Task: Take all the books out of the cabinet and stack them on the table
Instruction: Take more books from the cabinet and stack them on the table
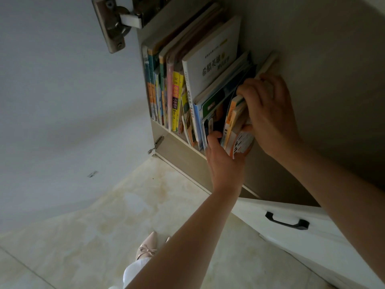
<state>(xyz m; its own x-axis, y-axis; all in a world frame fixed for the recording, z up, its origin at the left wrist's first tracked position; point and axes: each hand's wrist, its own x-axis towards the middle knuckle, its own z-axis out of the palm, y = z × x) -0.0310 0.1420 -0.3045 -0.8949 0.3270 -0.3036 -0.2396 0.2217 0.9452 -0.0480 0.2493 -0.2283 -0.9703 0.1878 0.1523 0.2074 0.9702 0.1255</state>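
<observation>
A row of books [183,84] stands upright inside the open cabinet [312,59], with a large white-covered book [212,57] leaning in the middle. At the row's right end my right hand [268,113] is clamped over the top and spine of a small bundle of orange-and-white books [237,130]. Their lower end is tilted out past the shelf edge. My left hand [223,161] supports the bundle from below, with its fingers pressed against the neighbouring dark-covered books [216,113]. The table is not in view.
The open cabinet door [62,101] with its metal hinge [116,21] fills the left. A white drawer front with a black handle [286,223] juts out at lower right. Beige tiled floor [125,205] and my shoe [146,246] lie below.
</observation>
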